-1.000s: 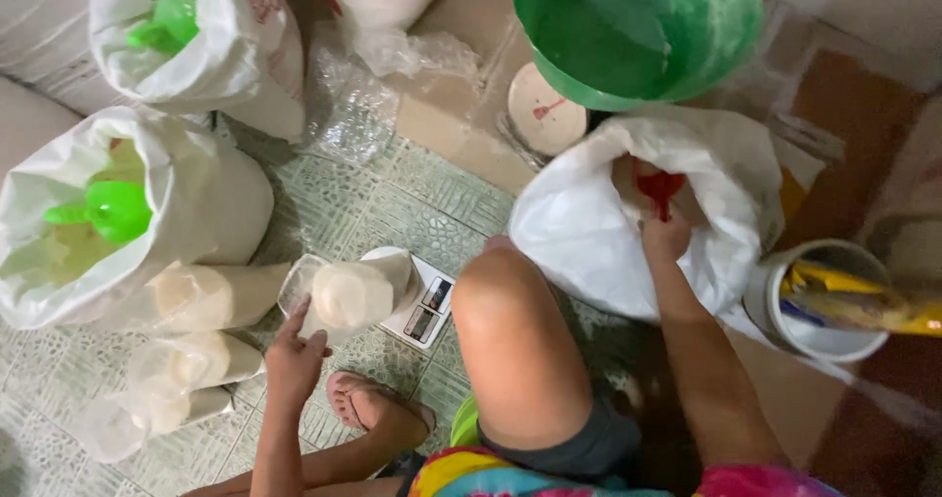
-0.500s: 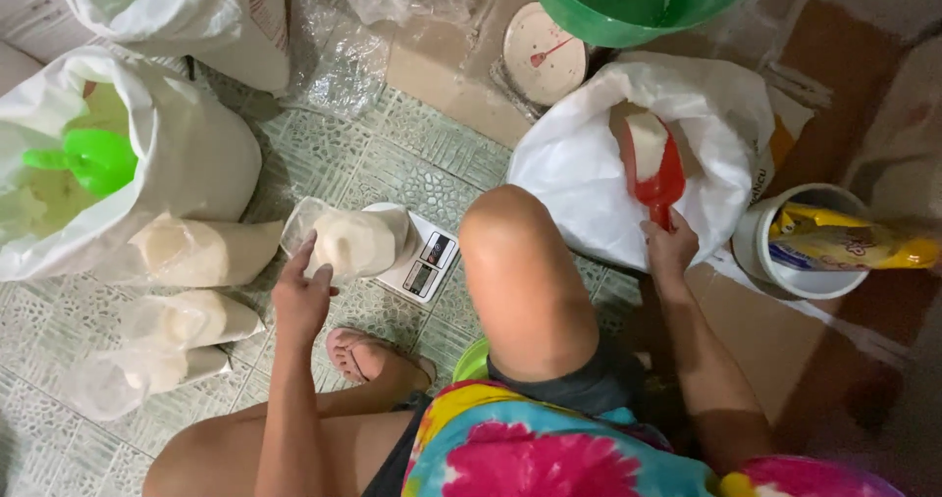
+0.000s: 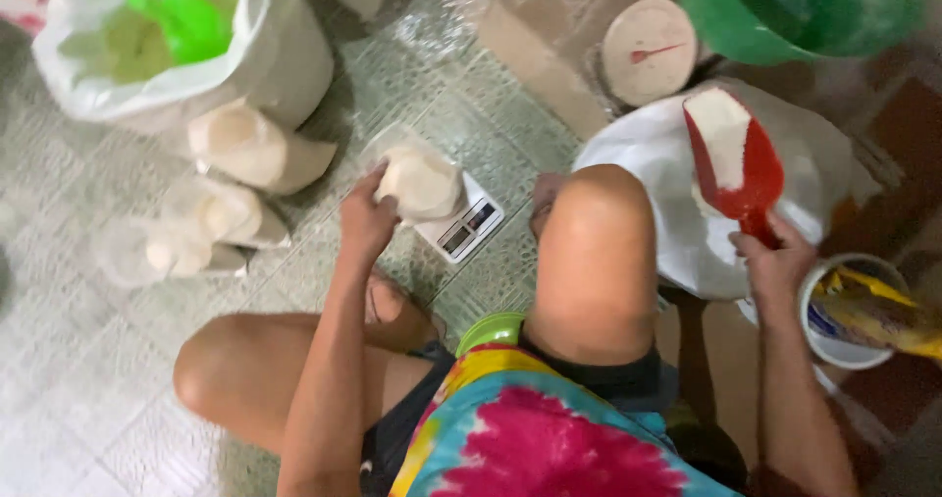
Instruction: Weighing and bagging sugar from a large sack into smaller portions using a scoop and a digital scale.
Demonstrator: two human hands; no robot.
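The right hand (image 3: 775, 261) is closed round the handle of a red scoop (image 3: 736, 158) heaped with white powder, its long axis running from the grip up and away over the open white sack (image 3: 648, 178). The clear bag (image 3: 420, 181) being filled sits on the small digital scale (image 3: 469, 230) on the floor, well off to the left of the scoop with the raised knee between them. The left hand (image 3: 365, 220) is the nearer one, its grip pinching the bag's rim to hold it.
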